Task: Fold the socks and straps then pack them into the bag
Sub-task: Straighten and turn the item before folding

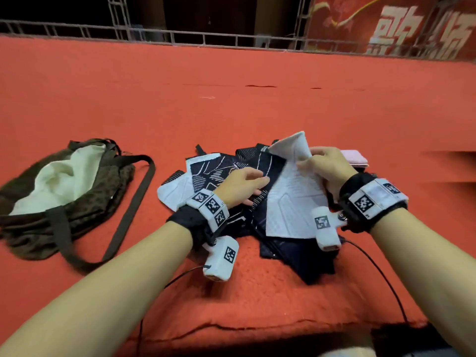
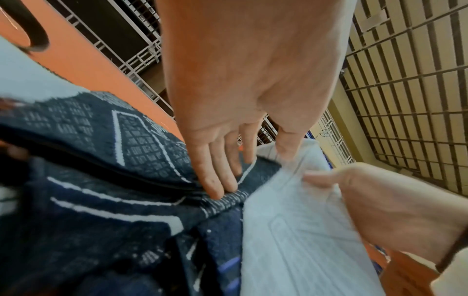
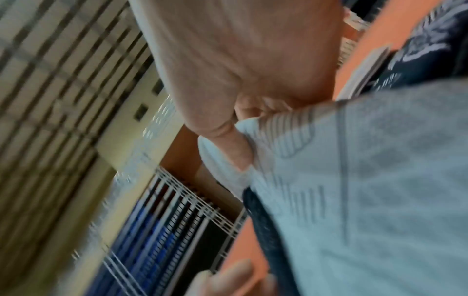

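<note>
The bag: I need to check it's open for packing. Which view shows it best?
The head view: the bag lies open at left, its pale lining showing. The left wrist view catches only a dark strap at its edge; the right wrist view shows none of it.

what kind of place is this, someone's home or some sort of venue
Probably a stage or event platform rather than a home: the socks lie on a wide red carpet, a metal truss railing runs along its far edge, and a red banner with large characters hangs behind.

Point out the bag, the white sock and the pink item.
bag [image 1: 85, 204], head view, on its dark outer side wall.
white sock [image 1: 296, 199], head view, on its flat middle.
pink item [image 1: 356, 158], head view, on its top face.
</note>
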Demonstrator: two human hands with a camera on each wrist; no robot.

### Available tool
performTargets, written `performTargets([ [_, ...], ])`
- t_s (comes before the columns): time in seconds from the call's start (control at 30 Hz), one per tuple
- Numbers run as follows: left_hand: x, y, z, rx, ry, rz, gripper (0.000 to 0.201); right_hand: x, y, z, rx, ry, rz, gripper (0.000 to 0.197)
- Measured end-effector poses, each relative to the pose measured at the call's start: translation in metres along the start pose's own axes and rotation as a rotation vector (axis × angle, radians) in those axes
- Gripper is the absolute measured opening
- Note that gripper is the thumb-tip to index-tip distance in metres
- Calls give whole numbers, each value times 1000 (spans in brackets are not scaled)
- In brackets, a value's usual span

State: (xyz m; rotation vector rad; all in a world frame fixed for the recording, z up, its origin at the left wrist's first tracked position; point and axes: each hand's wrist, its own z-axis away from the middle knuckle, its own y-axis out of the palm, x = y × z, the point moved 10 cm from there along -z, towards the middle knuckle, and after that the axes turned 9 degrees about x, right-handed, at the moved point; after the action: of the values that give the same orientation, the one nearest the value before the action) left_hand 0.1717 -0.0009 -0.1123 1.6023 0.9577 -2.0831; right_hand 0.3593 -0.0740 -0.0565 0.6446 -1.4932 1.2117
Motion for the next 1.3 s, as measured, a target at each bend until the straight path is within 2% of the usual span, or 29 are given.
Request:
performTargets([
  [0.07,-9,-6,5,-53,35,45,60,28,17,23,139,-54,-263,14],
  [0.1,-18,-10,12,-79,86,90,58,43,28,34,232,-86,-352,15],
  [0.17,-42,-18,31,-107,232,260,39,67,45,51,372,-152,-507,21],
  [0.23,-61,-28,56,-117,350,450,19,75,55,59,421,-193,-621,27],
  [0.27,-64,-32,66,-109,369,518,16,72,60,60,426,-193,-637,31],
  [0.33,-59,-38,83,-108,340,556,20,58,76,62,463,-157,-566,33],
  [0.43,-31,-49,103,-141,233,497,22,28,102,72,495,-80,-347,29],
  [0.53,0,-54,116,-163,130,439,29,8,123,76,491,-70,-308,29],
  [0.63,17,-55,122,-168,77,454,35,2,132,77,459,-115,-307,30],
  [0.73,25,-59,126,-217,64,438,43,9,128,79,368,-221,-310,36],
  [0.83,28,-62,132,-273,86,588,42,13,125,79,350,-269,-341,36],
  [0.9,30,-58,131,-228,82,722,37,15,125,79,364,-274,-332,32],
  [0.97,34,-52,129,-165,6,695,55,18,127,80,375,-288,-300,31],
  [1.0,34,-49,128,-142,-14,622,53,17,128,80,372,-289,-284,33],
  [1.03,33,-48,127,-141,-15,543,41,16,128,79,365,-281,-278,37],
  [1.07,32,-50,126,-168,-5,481,28,14,127,77,360,-267,-289,40],
  [1.1,33,-54,126,-213,11,451,24,12,128,76,364,-248,-317,42],
  [1.2,35,-60,127,-263,53,468,28,1,136,73,431,-158,-422,38],
  [1.27,37,-64,126,-295,70,497,28,-9,142,72,467,-104,-337,46],
  [1.3,37,-66,126,-318,75,505,28,-11,144,72,471,-108,-251,41],
])
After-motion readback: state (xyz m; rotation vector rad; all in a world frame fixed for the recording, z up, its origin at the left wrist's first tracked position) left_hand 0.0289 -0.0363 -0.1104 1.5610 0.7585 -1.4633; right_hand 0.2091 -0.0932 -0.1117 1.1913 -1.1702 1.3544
